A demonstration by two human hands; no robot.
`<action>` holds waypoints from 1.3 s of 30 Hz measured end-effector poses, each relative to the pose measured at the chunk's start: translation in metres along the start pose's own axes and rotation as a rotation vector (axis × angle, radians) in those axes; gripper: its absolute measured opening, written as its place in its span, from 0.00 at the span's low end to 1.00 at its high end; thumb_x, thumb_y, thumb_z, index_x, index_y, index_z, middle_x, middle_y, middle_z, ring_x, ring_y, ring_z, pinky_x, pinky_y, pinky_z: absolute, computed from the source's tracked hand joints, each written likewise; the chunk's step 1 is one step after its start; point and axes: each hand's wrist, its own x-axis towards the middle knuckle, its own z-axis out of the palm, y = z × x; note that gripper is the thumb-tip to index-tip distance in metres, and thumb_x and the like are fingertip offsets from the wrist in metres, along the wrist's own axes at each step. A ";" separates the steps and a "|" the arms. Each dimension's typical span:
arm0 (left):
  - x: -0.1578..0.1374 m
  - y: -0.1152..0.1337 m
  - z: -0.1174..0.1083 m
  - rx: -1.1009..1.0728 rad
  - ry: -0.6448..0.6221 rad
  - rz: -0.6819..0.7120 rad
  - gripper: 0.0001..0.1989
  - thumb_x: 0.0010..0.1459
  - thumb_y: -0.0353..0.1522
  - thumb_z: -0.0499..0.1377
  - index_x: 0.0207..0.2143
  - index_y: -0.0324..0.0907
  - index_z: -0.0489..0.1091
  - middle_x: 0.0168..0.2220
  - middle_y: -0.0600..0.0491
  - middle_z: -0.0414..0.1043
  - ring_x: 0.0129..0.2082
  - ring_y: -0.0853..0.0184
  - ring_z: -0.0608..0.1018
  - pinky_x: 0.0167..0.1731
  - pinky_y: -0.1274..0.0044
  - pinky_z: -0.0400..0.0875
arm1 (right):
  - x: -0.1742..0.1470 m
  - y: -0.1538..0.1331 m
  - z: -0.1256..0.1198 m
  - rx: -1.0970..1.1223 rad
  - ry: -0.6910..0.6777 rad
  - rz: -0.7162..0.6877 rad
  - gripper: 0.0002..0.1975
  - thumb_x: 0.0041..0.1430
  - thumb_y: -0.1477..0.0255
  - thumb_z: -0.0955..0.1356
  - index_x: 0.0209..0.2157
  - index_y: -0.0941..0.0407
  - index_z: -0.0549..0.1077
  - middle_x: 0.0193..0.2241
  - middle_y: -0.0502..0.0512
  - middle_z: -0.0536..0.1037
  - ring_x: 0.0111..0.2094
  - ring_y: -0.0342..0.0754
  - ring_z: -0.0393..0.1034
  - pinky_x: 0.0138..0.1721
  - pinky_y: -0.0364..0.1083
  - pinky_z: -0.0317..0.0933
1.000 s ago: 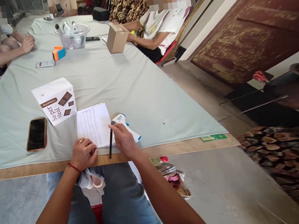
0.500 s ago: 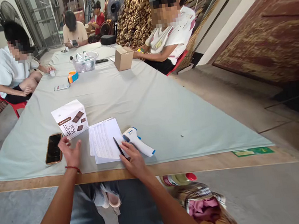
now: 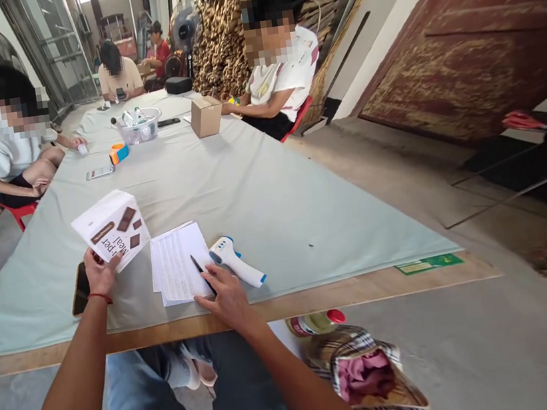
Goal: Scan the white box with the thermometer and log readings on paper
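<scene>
In the head view my left hand grips the lower corner of a white box printed with brown chocolate pieces and "Meal". The box tilts toward me; whether it still touches the cloth I cannot tell. Partly behind my left wrist lies a dark phone. My right hand rests with fingers spread on the edge of some handwritten paper sheets. A black pen lies under its fingers, partly hidden. Just beyond those fingers is a white and blue infrared thermometer, lying on its side.
A pale green cloth covers the long table. Farther off are an orange and blue tape roll, another phone, a clear basin of bottles and a cardboard box. Several people sit around. A checked bag stands below, right.
My left hand has closed on the white box and tilted it, its lower corner nearer me. My right hand stays by the pen and papers. The whole view has shifted slightly.
</scene>
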 end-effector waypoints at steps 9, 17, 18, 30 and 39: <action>-0.079 -0.009 0.020 -0.280 -0.214 -0.195 0.29 0.43 0.48 0.69 0.42 0.38 0.73 0.40 0.46 0.79 0.41 0.55 0.80 0.40 0.68 0.75 | -0.002 0.003 0.001 -0.029 -0.019 0.000 0.21 0.55 0.64 0.70 0.50 0.55 0.74 0.54 0.65 0.72 0.54 0.61 0.67 0.51 0.58 0.64; -0.085 -0.013 0.020 -0.201 -0.204 -0.081 0.30 0.49 0.48 0.66 0.51 0.41 0.70 0.48 0.46 0.76 0.46 0.57 0.78 0.44 0.71 0.74 | 0.003 0.012 -0.027 -0.164 0.169 0.116 0.22 0.60 0.59 0.67 0.52 0.55 0.71 0.55 0.67 0.70 0.55 0.61 0.64 0.53 0.58 0.58; -0.085 -0.011 0.021 -0.197 -0.206 -0.084 0.31 0.49 0.48 0.66 0.51 0.41 0.70 0.48 0.46 0.76 0.46 0.57 0.78 0.44 0.70 0.74 | 0.006 0.019 -0.032 -0.234 0.190 0.206 0.22 0.59 0.59 0.67 0.52 0.56 0.71 0.54 0.69 0.70 0.54 0.63 0.64 0.51 0.59 0.58; -0.088 -0.008 0.023 -0.252 -0.248 -0.104 0.32 0.51 0.49 0.66 0.54 0.41 0.69 0.50 0.45 0.75 0.50 0.55 0.77 0.47 0.68 0.73 | 0.009 -0.027 -0.045 0.555 0.140 0.540 0.19 0.55 0.60 0.66 0.44 0.56 0.71 0.37 0.57 0.77 0.37 0.52 0.70 0.37 0.49 0.64; -0.087 -0.012 0.023 -0.249 -0.252 -0.095 0.32 0.51 0.48 0.66 0.54 0.39 0.70 0.50 0.44 0.76 0.49 0.55 0.77 0.48 0.67 0.73 | -0.013 -0.113 -0.020 1.079 -0.178 0.649 0.12 0.56 0.61 0.65 0.25 0.53 0.65 0.15 0.44 0.65 0.20 0.42 0.58 0.25 0.43 0.55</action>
